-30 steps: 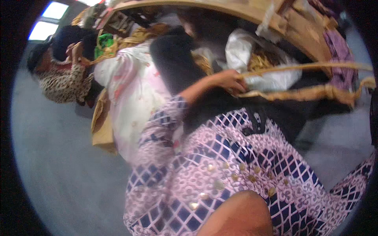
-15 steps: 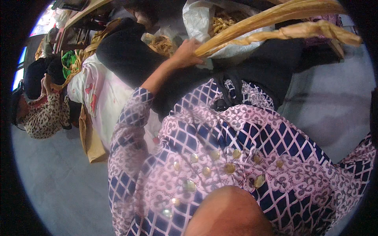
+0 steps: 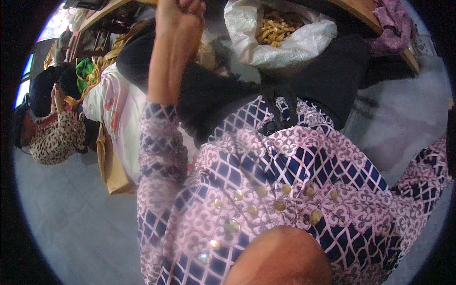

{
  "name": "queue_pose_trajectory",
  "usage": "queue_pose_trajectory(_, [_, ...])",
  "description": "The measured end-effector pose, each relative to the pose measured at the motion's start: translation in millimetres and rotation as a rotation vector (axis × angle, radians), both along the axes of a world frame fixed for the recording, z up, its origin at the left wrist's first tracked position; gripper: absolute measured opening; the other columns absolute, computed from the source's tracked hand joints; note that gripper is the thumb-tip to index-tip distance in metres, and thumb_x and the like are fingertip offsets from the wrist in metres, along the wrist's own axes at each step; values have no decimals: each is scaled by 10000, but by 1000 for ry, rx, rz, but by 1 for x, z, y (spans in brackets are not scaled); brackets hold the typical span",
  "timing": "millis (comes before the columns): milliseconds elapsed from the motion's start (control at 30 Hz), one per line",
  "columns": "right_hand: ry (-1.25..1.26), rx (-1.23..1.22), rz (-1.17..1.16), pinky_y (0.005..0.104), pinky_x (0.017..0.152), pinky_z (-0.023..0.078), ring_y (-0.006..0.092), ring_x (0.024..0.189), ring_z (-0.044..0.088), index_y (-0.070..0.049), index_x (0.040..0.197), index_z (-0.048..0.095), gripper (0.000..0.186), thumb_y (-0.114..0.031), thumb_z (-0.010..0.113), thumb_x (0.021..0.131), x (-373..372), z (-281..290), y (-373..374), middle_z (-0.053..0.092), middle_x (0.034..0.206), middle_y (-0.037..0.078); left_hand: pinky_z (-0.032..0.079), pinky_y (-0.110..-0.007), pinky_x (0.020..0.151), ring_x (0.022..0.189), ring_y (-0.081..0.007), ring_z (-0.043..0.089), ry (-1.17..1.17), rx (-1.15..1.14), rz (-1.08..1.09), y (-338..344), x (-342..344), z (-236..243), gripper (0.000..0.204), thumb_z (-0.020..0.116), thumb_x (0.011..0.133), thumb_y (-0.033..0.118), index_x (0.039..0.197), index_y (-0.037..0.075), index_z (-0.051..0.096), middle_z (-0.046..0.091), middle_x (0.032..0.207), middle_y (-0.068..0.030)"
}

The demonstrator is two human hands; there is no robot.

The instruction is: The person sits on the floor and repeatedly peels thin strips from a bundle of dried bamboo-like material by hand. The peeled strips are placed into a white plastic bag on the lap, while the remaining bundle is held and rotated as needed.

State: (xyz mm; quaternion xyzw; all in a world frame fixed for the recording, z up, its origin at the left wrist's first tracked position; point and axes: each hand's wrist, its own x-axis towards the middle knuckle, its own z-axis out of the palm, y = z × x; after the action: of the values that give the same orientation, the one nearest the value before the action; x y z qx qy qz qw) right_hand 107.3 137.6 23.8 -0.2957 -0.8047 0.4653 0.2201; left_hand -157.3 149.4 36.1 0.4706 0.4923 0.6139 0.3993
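My left hand (image 3: 179,21) is raised at the top edge, left of the middle, its fingers curled in. The frame's edge cuts off the fingertips, so what they hold cannot be made out. A thin yellow-tan sliver (image 3: 146,2) shows just left of the hand, perhaps part of a long dried plant strip. Beyond my lap, right of the hand, an open white sack (image 3: 297,52) holds short tan cut pieces (image 3: 276,29). My right hand is out of the picture; only its patterned sleeve (image 3: 422,173) shows at the right.
A co-worker in a spotted top (image 3: 57,137) sits at the left, with tan strips and a green bundle (image 3: 85,70) close by. White patterned cloth (image 3: 118,107) and a brown paper bag (image 3: 113,166) lie left of me. Wooden edges and purple cloth (image 3: 392,28) are at the upper right.
My left hand has moved up and left, away from the sack. The long tan strips that stretched from it across the upper right have left that area, uncovering the sack.
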Motion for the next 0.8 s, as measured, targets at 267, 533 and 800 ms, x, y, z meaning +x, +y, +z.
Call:
queue_pose_trajectory(267, [-24, 41, 48, 271, 669, 453, 129, 779, 565, -29, 1028, 530, 272, -225, 543, 840, -11, 8, 4, 542, 942, 104, 395, -279, 573, 519, -128, 366, 39, -100, -100, -23, 0, 28, 133, 524, 832, 209, 824, 80, 493, 399, 598, 29])
queue_pose_trajectory(533, [-30, 86, 81, 264, 643, 455, 124, 749, 570, -24, 997, 546, 266, -234, 551, 834, -19, 17, 3, 554, 900, 103, 406, -270, 580, 563, -127, 408, 189, -122, -109, -21, -10, 34, 187, 527, 827, 234, 877, 54, 513, 444, 648, 8])
queue_pose_trajectory(800, [-54, 137, 150, 256, 617, 458, 119, 720, 576, -18, 966, 563, 262, -242, 559, 829, -28, 25, 6, 567, 858, 102, 416, -262, 588, 608, -126, 451, 223, -115, -145, -26, -5, 33, 255, 530, 822, 259, 930, 29, 533, 490, 698, -13])
